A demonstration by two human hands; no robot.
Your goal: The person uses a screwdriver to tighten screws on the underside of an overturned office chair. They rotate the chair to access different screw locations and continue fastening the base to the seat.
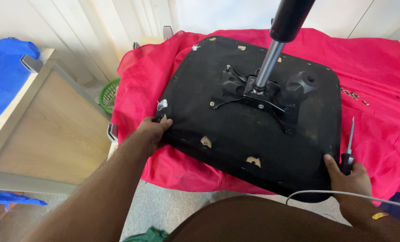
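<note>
Gripping one upturned seat (254, 134) on red cloth (370, 67), both hands at its near edge.
Left hand (151, 132) clamps left corner; right hand (350, 179) pinches screwdriver (349, 150) against rim. Gas post (276, 49) top cut off; screws (352, 95) too small to count.

Green basket (109, 95), loose screws (353, 95)

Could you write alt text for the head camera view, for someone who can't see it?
Two hands grip an upside-down black chair seat lying on a red cloth: the left hand holds its left edge, the right hand its near right corner along with a screwdriver. A metal post rises from the seat's centre plate.
</note>
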